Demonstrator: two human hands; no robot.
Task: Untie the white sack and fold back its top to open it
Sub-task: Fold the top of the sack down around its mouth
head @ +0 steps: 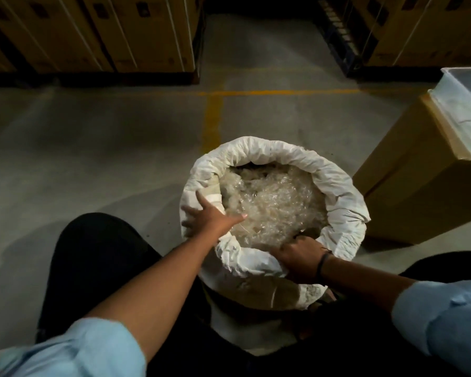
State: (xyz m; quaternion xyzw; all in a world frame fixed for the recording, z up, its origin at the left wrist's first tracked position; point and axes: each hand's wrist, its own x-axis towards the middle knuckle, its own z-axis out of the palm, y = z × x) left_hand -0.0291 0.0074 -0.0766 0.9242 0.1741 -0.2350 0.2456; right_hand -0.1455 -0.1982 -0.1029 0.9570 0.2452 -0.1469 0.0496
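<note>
On the concrete floor (98, 137), between our knees, stood the white sack (340, 191), upright and open, its top already rolled back into a thick crumpled collar all round the mouth.

Contents of sack: clear crinkled plastic material (275, 202), filling it to just below the collar. We could not tell what kind of plastic it was.

Left hand (212, 216): fingers spread apart, clasping nothing, palm down over the left side of the collar, thumb pointing in toward the plastic, fingertips touching or just above the white fabric; we could not tell which.

Right hand (297, 257): closed on the near edge of the collar, fingers curled over the fold and tucked inward. A dark band (323, 263) sat on that wrist.

Clothing: light blue sleeves (446, 325) pushed up both forearms; dark trousers (98, 262) on either side of the sack.

Floor markings: yellow painted lines (212, 115), one running away from us beyond the sack, one crossing it farther off.

To our right, near the sack but apart from it: a tall brown carton (408, 186) with a white plastic liner (463, 104) draped over its open top.

Along the far edge: rows of strapped brown cartons (93, 36), dimly lit.
</note>
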